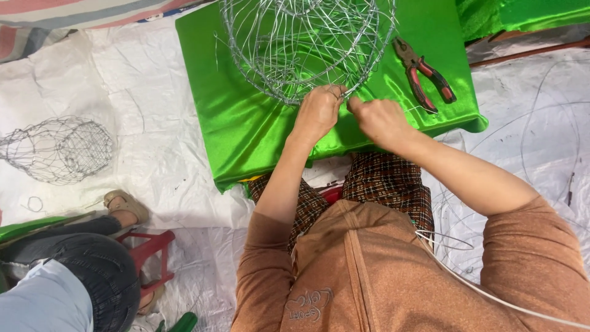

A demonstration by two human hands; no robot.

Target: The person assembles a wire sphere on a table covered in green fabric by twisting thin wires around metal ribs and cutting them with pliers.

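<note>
Head view, left hand [318,115], right hand [379,120] pinching wire frame [301,43]

- We see the floor covered with a white plastic sheet [153,147], wrinkled and a little dirty.
- We see a striped cloth [74,15] at the top left corner.
- A red plastic stool [153,252] stands at the lower left.
- The light is even and soft.

Head view, steeply downward, close.
</note>
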